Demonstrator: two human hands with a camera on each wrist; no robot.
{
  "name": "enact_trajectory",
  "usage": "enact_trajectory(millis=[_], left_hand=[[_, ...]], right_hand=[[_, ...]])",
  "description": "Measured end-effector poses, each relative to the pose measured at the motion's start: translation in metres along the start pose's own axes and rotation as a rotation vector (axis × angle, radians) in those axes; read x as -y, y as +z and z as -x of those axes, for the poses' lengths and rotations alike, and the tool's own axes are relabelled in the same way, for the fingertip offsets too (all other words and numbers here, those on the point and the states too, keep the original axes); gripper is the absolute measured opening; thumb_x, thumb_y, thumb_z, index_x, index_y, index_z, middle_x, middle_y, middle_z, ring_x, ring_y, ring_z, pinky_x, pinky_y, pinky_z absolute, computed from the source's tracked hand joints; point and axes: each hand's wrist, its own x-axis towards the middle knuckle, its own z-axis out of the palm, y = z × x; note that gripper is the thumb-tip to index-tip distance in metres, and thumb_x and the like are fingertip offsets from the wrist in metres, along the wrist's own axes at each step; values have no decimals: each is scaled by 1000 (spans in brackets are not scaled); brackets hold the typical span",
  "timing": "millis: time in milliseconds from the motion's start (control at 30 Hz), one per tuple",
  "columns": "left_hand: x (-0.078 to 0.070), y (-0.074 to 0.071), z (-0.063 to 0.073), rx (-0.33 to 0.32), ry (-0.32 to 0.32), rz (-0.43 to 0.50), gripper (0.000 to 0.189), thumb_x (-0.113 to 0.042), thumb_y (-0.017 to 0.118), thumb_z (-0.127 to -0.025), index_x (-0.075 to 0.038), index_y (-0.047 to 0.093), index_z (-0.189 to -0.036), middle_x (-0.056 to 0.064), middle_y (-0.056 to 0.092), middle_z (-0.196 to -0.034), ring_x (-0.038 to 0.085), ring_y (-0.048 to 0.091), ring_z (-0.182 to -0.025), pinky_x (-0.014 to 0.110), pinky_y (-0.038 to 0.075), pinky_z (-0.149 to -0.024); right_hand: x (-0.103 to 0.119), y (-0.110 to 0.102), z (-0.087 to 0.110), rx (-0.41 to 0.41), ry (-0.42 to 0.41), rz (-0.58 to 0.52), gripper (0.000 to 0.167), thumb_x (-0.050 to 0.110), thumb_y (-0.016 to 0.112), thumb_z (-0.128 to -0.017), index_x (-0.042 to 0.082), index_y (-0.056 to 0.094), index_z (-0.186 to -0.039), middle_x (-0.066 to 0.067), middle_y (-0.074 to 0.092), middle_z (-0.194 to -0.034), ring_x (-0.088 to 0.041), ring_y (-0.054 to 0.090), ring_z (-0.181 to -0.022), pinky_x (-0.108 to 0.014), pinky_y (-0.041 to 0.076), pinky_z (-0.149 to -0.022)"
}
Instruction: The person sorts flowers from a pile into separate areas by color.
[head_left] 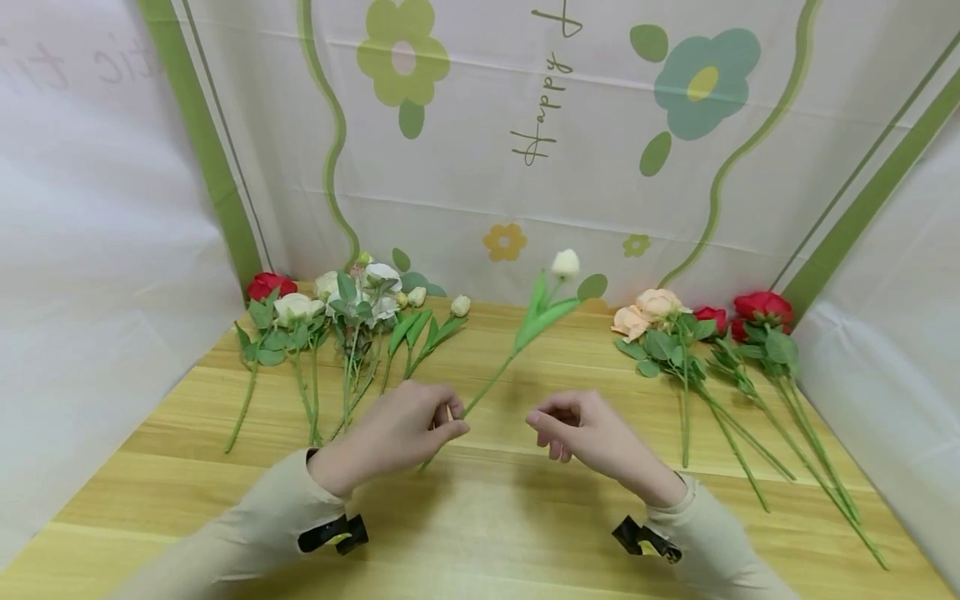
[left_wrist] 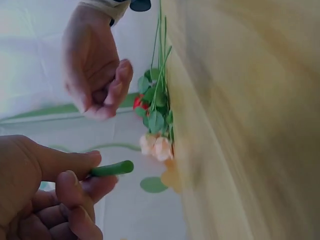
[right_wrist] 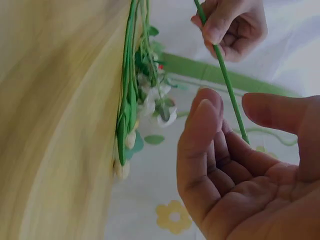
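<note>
A white artificial tulip [head_left: 542, 323] with long green leaves slants up to the right over the middle of the table. My left hand [head_left: 397, 429] pinches its lower stem between thumb and fingers. The cut end of the stem [left_wrist: 120, 167] pokes out past the fingertips in the left wrist view. Across from it, my right hand [head_left: 596, 433] hovers above the table, its fingers loosely bent and holding nothing. In the right wrist view, the thumb and fingers of this hand stand apart, and the tulip stem [right_wrist: 228, 85] passes behind them.
On the left of the wooden table [head_left: 480, 533] lie a red rose [head_left: 272, 286], white roses [head_left: 297, 309] and other white tulips [head_left: 461, 306]. Peach roses [head_left: 658, 303] and red roses [head_left: 763, 308] lie at the right, stems toward me. A printed cloth [head_left: 465, 158] hangs behind.
</note>
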Motion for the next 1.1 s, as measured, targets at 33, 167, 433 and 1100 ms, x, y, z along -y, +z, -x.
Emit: enact_trajectory(millis=[33,167,433,1100], left_hand=[[-1,2,0,-4,24,9,10,-18,72,-92,-14,64,-88,-14,55,-66,0,49,-49,23,44,-48],[-5,13,2,-3,108,26,12,-16,74,-90,-12,64,-87,-15,53,-64,-2,46,-49,20,43,-48],[-14,24,5,29,187,22,13,-16,74,-90,-13,62,-87,-17,52,-62,-8,43,-48,15,40,-47],[-8,6,4,-24,34,-90,15,-26,73,-91,-14,65,-85,-10,61,-72,-2,48,-52,21,44,-49]], right_hand=[[2,2,1,1,-5,-23,28,31,60,-100,5,70,-103,-14,65,-82,-27,61,-66,-36,54,-59],[6,11,3,7,-5,-105,30,31,60,-100,4,69,-109,-17,66,-87,-27,62,-68,-38,54,-60],[6,25,4,-30,-39,-152,24,27,61,-100,4,69,-101,-16,65,-83,-24,59,-64,-40,53,-58],[-3,-20,-17,-361,-59,319,22,6,58,-90,10,58,-68,0,53,-56,-15,48,-48,-30,41,-46]])
